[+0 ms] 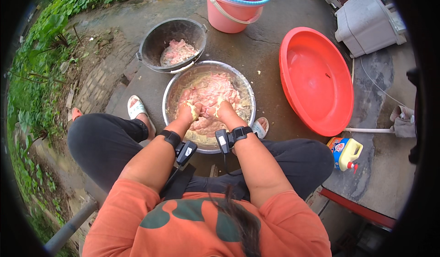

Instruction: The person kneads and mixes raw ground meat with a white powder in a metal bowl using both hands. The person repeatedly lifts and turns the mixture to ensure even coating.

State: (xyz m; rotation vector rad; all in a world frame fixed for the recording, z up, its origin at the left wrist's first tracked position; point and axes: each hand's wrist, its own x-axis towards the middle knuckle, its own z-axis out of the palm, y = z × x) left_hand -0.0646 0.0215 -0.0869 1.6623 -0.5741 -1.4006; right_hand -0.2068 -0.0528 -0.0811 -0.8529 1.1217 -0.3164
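A round steel basin [252, 102] stands on the ground between my feet, holding a heap of pale pink, wet strips that look like raw intestines or meat [215, 88], with a yellowish paste around them. My left hand [190, 111] and my right hand [221, 108] are both in the basin, close together, with yellow paste on them. Between them a bit of the pink meat is gripped and the fingertips are partly hidden in it. Just behind the basin, a dark bucket [147, 47] with a white-gripped handle holds more pink pieces in cloudy liquid.
A pink bucket [227, 19] of reddish tubers stands at the back. To the right are a large red plastic tub [316, 85], a yellow detergent jug [347, 154] with a red pump and a white plastic container [364, 21]. Green plants [31, 85] grow at the left.
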